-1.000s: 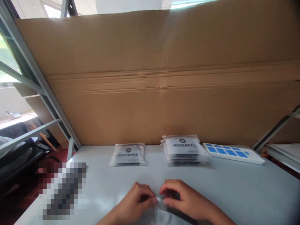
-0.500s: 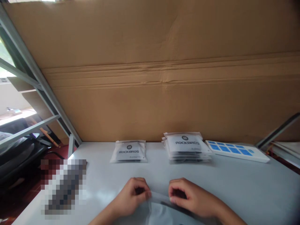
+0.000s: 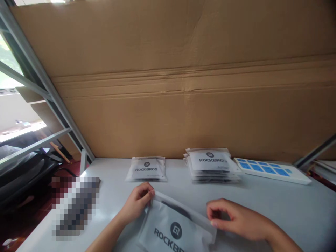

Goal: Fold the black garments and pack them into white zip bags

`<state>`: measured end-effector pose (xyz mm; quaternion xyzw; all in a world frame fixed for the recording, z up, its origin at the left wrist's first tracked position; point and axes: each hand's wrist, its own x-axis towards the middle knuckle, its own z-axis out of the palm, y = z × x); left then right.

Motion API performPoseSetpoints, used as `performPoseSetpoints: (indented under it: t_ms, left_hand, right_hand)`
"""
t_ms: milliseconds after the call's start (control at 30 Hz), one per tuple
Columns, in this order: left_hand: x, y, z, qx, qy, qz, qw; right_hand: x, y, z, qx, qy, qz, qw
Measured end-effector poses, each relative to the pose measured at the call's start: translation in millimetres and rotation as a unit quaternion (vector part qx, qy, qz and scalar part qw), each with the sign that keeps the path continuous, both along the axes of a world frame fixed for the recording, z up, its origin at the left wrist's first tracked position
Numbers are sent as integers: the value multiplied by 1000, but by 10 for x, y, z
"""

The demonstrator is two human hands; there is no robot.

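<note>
A frosted plastic pouch (image 3: pixel 173 227), flat and rectangular with a soft, slightly crinkled skin and a printed ROCKBROS logo, lies tilted on the pale, smooth table (image 3: pixel 270 210), its lower part running out of view. The left hand (image 3: pixel 136 203) is at the pouch's upper left corner, fingers together and pinched on the film. The right hand (image 3: pixel 231 218) is at the right corner, fingers curled together; they seem to touch the edge, though whether they grip it is hard to tell. Beyond the pouch stand a single flat packet (image 3: pixel 146 169), a stack of similar packets (image 3: pixel 212 165) and a white card with blue rectangles (image 3: pixel 271 170), all backed by a corrugated cardboard sheet (image 3: pixel 168 87). To the pouch's left, a pixelated object (image 3: pixel 75 206) cannot be made out.
</note>
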<state>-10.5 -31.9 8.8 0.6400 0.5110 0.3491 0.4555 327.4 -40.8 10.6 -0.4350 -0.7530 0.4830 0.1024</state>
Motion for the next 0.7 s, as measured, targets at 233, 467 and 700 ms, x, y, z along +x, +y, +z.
performPoseSetpoints:
  t_ms: [233,467,700]
  left_hand:
    - [219,-115,-81,47,3,24,999]
    - [341,-238,-152,85,60,-11,995]
    - [336,-256,-157,110,77,8,991]
  right_hand:
    - [-321,-78,41,-21,156,33,987]
    - [-517,-137,-65,-27,192,39,980]
    - [-540,-157,-24,19,165,28,986]
